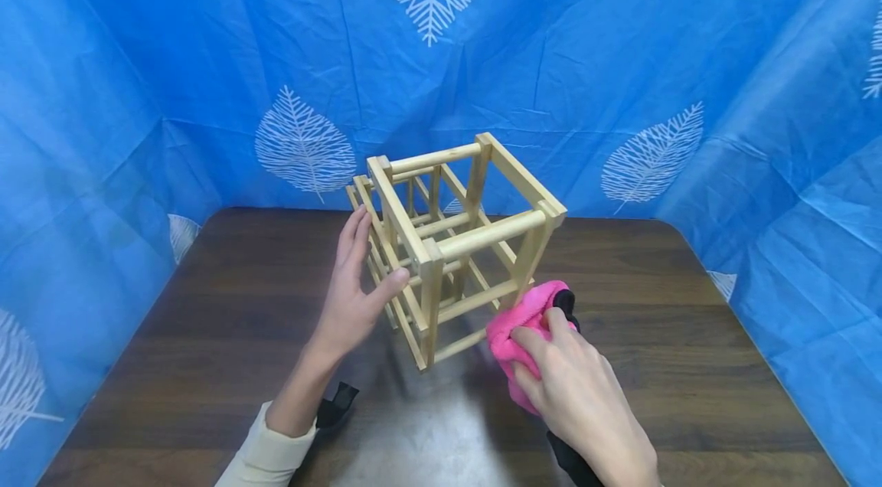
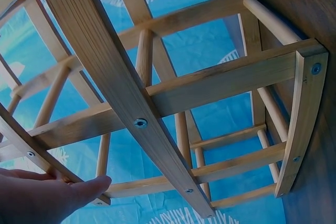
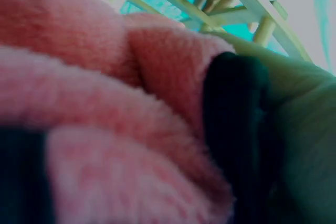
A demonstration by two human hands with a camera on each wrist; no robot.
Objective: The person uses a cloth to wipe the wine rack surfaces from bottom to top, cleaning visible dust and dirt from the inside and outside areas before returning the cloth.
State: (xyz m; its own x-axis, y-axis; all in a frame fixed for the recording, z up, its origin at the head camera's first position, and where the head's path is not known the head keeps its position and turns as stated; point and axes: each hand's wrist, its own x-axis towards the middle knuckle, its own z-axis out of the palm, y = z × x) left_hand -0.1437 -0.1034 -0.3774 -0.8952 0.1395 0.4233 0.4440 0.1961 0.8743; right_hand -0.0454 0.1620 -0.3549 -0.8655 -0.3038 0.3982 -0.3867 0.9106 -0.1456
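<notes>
A pale wooden rack point(image 1: 492, 230) of slats and round dowels stands tilted over the table. My left hand point(image 1: 354, 307) holds its left side, fingers along the outer slats and thumb toward the near post. In the left wrist view, the left hand point(image 2: 50, 195) grips a slat point(image 2: 31, 153) at the lower left, with the thumb on one side of it. My right hand point(image 1: 575, 372) pinches a bunched pink plush cloth point(image 1: 530, 307) with black edging against the rack's lower right post. The folded cloth point(image 3: 100, 87) fills most of the right wrist view and hides the fingertips.
The dark wood-grain table point(image 1: 227, 341) lies beneath the rack. Blue fabric point(image 1: 572, 50) with white leaf prints surrounds its back and sides. A black strap point(image 1: 338, 404) hangs by the left wrist, and another black band point(image 1: 572, 460) is under the right wrist.
</notes>
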